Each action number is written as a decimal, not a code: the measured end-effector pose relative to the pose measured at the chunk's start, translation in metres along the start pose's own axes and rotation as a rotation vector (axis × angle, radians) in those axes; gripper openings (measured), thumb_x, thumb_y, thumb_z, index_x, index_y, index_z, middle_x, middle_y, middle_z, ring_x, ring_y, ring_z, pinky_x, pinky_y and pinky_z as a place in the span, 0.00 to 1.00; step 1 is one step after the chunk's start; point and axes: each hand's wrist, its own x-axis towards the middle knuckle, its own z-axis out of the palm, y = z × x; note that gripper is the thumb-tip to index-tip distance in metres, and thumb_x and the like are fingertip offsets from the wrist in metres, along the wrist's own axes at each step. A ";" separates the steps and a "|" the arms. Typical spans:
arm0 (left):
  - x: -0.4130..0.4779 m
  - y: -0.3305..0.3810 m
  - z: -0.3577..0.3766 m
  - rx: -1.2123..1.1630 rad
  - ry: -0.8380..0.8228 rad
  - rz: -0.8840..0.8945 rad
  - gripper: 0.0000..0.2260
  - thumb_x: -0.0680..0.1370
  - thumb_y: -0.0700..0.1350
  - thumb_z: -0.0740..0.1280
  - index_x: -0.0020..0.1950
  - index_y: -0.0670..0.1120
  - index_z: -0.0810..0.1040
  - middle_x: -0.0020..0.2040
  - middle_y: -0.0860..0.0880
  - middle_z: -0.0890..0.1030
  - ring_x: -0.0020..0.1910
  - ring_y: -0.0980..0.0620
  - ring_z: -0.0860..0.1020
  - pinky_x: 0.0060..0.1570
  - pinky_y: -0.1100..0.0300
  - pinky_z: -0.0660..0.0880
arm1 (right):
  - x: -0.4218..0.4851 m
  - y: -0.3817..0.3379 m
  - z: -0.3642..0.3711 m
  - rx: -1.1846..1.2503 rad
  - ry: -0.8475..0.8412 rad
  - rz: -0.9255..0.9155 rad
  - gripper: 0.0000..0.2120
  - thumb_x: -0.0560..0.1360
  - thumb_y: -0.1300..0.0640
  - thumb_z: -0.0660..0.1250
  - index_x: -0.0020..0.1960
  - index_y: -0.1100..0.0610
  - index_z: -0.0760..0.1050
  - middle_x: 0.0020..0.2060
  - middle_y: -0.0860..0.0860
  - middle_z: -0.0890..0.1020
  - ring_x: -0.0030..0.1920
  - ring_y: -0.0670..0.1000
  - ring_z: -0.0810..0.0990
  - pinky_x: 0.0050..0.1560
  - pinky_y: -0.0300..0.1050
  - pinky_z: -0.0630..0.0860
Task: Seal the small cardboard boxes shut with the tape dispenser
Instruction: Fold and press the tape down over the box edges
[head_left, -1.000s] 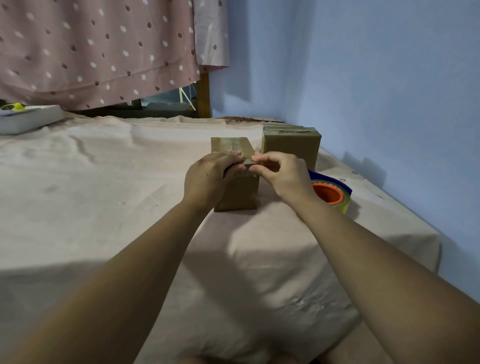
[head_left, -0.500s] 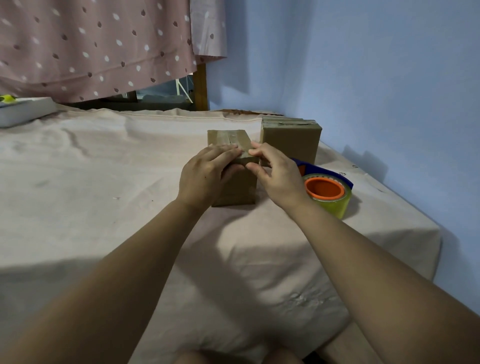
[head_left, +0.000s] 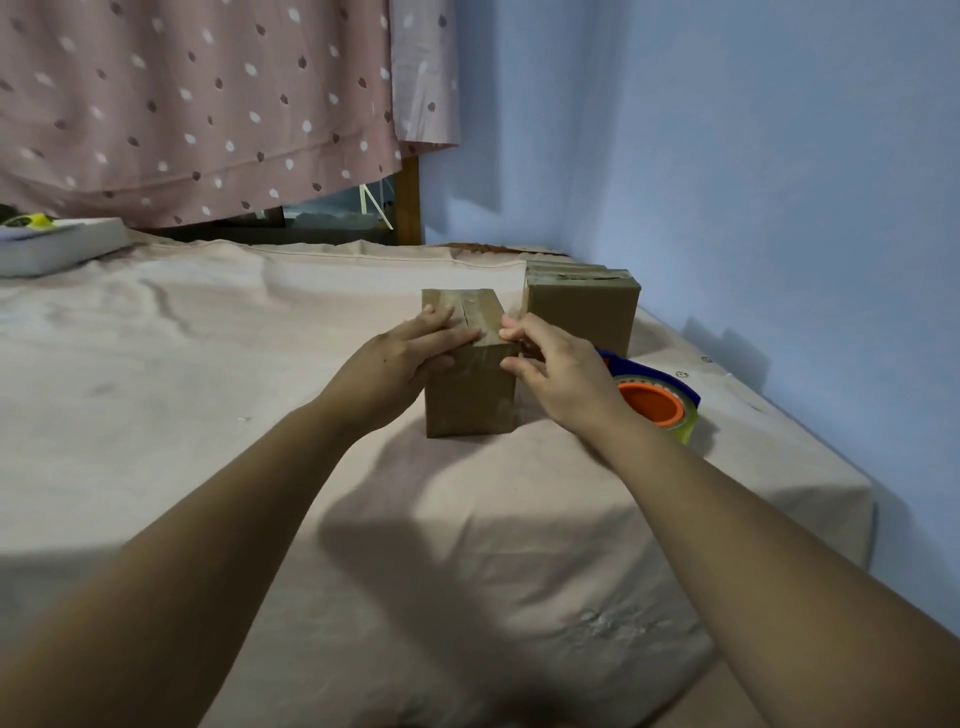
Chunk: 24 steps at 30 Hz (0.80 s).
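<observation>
Bed covered by a wrinkled pinkish-beige sheet (head_left: 249, 467) carries a small cardboard box (head_left: 470, 405) upright mid-bed, a second box (head_left: 582, 317) behind-right by the wall, maybe more behind it, a tape dispenser (head_left: 655, 406) with orange core right of the near box, and a flat white box (head_left: 57, 249) far left.

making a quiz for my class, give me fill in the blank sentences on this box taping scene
The tape dispenser lies to the ___ of the near box.
The dispenser's core is coloured ___.
The left hand presses on that box's ___.
Missing words: right; orange; top.
</observation>
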 end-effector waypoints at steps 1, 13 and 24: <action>-0.001 0.000 0.001 0.003 0.008 -0.017 0.18 0.81 0.40 0.61 0.71 0.50 0.71 0.72 0.45 0.68 0.73 0.44 0.65 0.66 0.52 0.67 | 0.001 -0.001 -0.002 -0.021 -0.007 -0.003 0.13 0.77 0.57 0.66 0.62 0.56 0.74 0.64 0.49 0.76 0.62 0.48 0.76 0.59 0.37 0.72; -0.004 0.010 0.012 -0.094 0.142 -0.187 0.22 0.73 0.45 0.73 0.66 0.45 0.76 0.65 0.46 0.77 0.67 0.46 0.72 0.63 0.50 0.72 | 0.001 -0.005 -0.003 -0.072 -0.001 0.067 0.19 0.78 0.54 0.65 0.68 0.47 0.72 0.68 0.43 0.73 0.68 0.45 0.70 0.68 0.43 0.68; 0.005 0.025 0.033 -0.102 0.249 -0.355 0.21 0.73 0.55 0.70 0.61 0.45 0.75 0.60 0.47 0.75 0.61 0.46 0.71 0.58 0.56 0.70 | -0.001 -0.016 0.006 -0.078 0.128 0.172 0.19 0.75 0.44 0.66 0.64 0.46 0.76 0.64 0.41 0.76 0.62 0.45 0.76 0.58 0.47 0.77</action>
